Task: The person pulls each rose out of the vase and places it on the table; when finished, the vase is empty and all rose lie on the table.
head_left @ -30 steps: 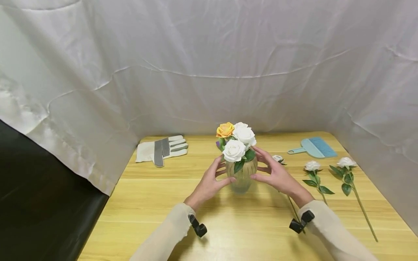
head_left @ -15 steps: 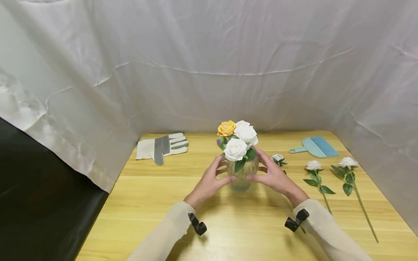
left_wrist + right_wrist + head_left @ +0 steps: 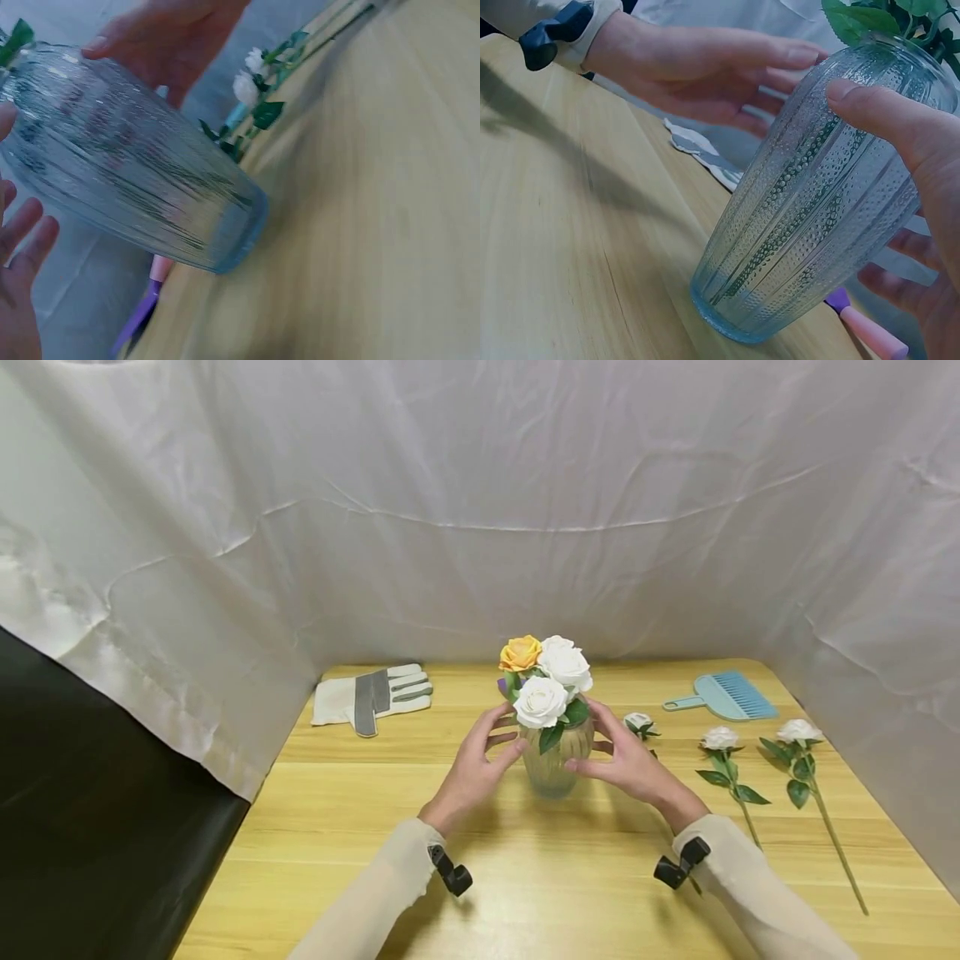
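Note:
A ribbed clear glass vase (image 3: 557, 768) stands upright on the wooden table, holding several white roses (image 3: 542, 702) and a yellow-orange rose (image 3: 521, 653) with green leaves. My right hand (image 3: 633, 766) curves round the vase's right side. In the right wrist view its thumb lies against the textured glass (image 3: 810, 195), with the other fingers behind. At the left, my left hand (image 3: 474, 768) has its thumb and fingers spread beside the vase. The left wrist view shows its relaxed fingers (image 3: 30, 240) apart from the glass.
Several white roses with stems (image 3: 720, 739) lie on the right of the table. A light blue dustpan-shaped brush (image 3: 731, 697) lies behind them. A work glove (image 3: 371, 697) lies at the back left. Behind the vase is a pink-handled tool (image 3: 874, 334) with a purple part. Pale curtains (image 3: 480, 585) enclose the table.
My left hand has drawn back slightly to the left, its thumb now away from the vase. The right thumb shifted slightly leftward on the glass earlier. The vase stays in place.

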`<action>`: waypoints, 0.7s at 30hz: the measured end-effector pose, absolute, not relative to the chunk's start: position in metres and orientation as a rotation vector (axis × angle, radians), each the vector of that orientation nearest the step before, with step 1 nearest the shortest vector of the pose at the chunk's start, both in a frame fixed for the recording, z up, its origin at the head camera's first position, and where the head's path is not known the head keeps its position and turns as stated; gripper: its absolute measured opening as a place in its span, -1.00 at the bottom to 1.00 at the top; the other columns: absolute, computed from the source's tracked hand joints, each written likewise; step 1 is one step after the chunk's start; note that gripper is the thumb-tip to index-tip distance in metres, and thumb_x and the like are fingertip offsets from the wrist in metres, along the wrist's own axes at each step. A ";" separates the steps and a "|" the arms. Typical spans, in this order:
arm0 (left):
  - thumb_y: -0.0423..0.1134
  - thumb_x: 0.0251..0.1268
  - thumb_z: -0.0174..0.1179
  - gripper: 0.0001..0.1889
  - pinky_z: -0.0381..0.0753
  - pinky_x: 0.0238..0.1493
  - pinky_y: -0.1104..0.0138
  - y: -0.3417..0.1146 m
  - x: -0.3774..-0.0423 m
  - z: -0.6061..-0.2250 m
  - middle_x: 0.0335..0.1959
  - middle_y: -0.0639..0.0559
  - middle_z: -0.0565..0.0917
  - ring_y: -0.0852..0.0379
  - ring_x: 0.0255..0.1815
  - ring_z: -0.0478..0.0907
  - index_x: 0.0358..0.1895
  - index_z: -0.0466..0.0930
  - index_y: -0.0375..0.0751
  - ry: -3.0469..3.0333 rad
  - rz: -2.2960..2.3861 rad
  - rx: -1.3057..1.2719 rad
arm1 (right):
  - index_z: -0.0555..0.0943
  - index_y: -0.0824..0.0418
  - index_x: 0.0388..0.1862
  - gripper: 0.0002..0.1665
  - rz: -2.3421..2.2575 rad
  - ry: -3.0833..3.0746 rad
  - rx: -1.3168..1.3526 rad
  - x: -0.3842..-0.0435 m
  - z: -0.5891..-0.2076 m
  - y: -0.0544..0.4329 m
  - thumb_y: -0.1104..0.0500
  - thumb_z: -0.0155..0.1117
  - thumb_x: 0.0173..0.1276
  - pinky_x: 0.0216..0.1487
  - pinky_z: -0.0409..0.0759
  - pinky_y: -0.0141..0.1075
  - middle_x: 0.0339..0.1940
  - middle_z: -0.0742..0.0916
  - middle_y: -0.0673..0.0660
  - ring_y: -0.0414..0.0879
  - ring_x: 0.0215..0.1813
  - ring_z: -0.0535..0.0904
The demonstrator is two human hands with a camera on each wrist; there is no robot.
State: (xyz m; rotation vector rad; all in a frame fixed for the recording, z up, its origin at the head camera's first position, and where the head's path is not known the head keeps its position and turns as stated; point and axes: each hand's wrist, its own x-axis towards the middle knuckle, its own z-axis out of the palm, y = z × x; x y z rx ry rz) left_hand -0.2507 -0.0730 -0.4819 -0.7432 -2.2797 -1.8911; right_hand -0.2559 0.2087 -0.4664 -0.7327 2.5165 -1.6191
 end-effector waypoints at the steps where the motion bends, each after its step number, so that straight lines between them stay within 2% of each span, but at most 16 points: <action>1: -0.17 0.67 0.25 -0.42 0.70 0.48 0.07 -0.073 -0.251 -0.479 0.55 -0.08 0.47 -0.16 0.49 0.55 0.63 0.35 -0.02 -2.242 -1.879 -0.747 | 0.07 -0.15 0.83 0.17 -1.622 2.515 -0.734 -0.256 -0.466 0.208 0.10 0.58 0.44 0.54 0.41 0.50 0.72 0.36 0.23 0.43 0.69 0.27; 5: -0.36 0.61 0.27 -0.61 0.71 0.45 0.16 -0.073 -0.250 -0.470 0.42 -0.18 0.57 -0.09 0.43 0.58 0.39 0.54 -0.25 -2.081 -1.809 -0.771 | 0.07 -0.18 0.82 0.17 -1.631 2.510 -0.738 -0.255 -0.466 0.208 0.10 0.58 0.44 0.54 0.42 0.49 0.71 0.37 0.22 0.41 0.70 0.28; 9: -0.46 0.55 0.28 -0.76 0.76 0.39 0.16 -0.070 -0.247 -0.463 0.34 -0.26 0.61 -0.08 0.37 0.60 0.18 0.63 -0.37 -1.989 -1.752 -0.814 | 0.07 -0.17 0.82 0.18 -1.631 2.516 -0.745 -0.255 -0.465 0.208 0.10 0.59 0.43 0.53 0.43 0.49 0.70 0.38 0.23 0.41 0.68 0.30; 15: -0.49 0.53 0.23 -0.73 0.75 0.39 0.19 -0.064 -0.252 -0.450 0.38 -0.30 0.58 -0.15 0.41 0.57 0.21 0.61 -0.42 -1.973 -1.710 -0.828 | 0.05 -0.13 0.83 0.19 -1.621 2.519 -0.738 -0.255 -0.465 0.208 0.10 0.58 0.44 0.54 0.42 0.47 0.70 0.38 0.24 0.40 0.68 0.29; 21: -0.38 0.59 0.25 -0.73 0.67 0.48 0.05 -0.057 -0.264 -0.437 0.47 -0.18 0.57 -0.12 0.37 0.60 0.23 0.64 -0.35 -2.103 -1.644 -0.892 | 0.07 -0.06 0.82 0.16 -1.642 2.510 -0.724 -0.253 -0.466 0.208 0.11 0.57 0.44 0.56 0.44 0.45 0.68 0.40 0.25 0.31 0.63 0.36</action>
